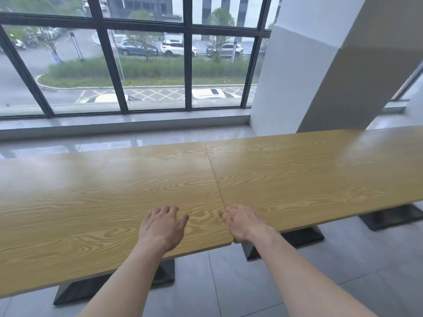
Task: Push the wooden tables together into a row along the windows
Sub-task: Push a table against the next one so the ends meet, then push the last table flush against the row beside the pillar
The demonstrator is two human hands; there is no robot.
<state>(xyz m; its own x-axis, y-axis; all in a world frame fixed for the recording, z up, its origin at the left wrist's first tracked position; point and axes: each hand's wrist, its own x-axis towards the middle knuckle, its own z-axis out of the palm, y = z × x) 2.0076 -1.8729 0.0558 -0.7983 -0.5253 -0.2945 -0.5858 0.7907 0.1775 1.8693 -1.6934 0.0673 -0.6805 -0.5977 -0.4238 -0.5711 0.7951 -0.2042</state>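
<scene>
Two wooden tables stand end to end in front of the windows point(146, 53). The left table point(91, 197) and the right table point(309, 175) meet at a narrow seam running from the far edge to the near corner, their ends touching. My left hand point(162, 227) rests on the left table's top near its right front corner, fingers loosely bent. My right hand point(245, 223) lies on the right table's near left corner, just across the seam, fingers relaxed. Neither hand holds anything.
A white pillar point(320, 65) rises behind the right table. Dark table bases point(304, 236) stand on the grey tiled floor point(229, 282). A low window sill point(126, 124) runs along the glass behind the tables.
</scene>
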